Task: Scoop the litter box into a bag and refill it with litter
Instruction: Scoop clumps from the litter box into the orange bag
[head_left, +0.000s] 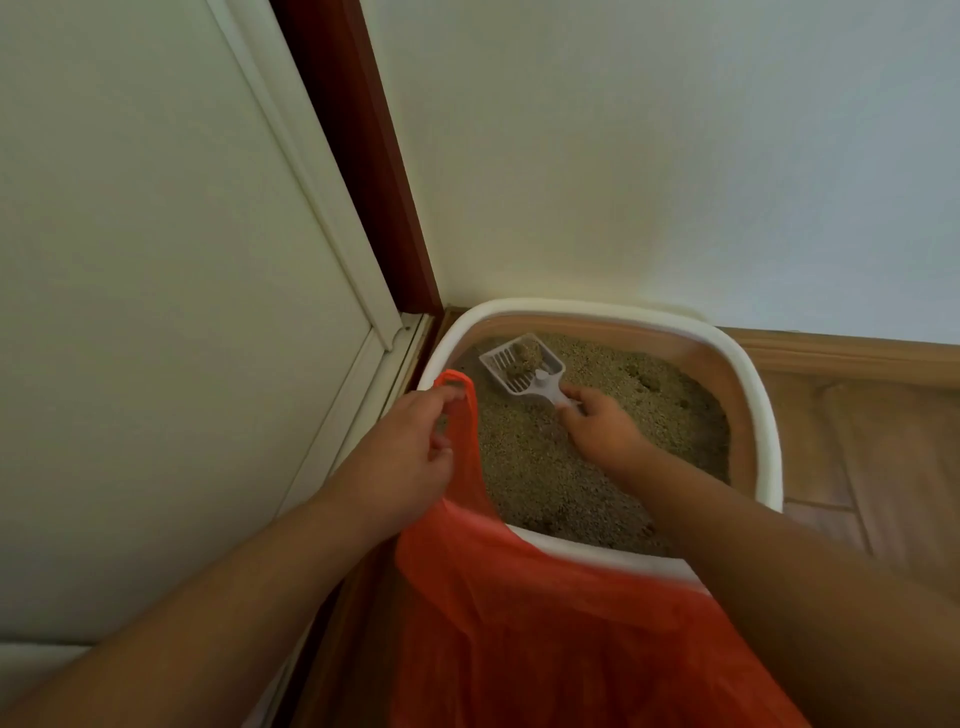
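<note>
Litter box (748, 364) sits in the far corner; right hand (602, 426) grips the light, stiff scoop (522, 366) by its handle, carrying crumbly clumps (525, 359); left hand (405, 452) pinches the limp bag (519, 623) handle

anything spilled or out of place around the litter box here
Nothing stands out. The litter sits inside the litter box, with none visible on the wood floor. The clump lies in the scoop held by the right hand, and the left hand holds the orange bag by its handle.
</note>
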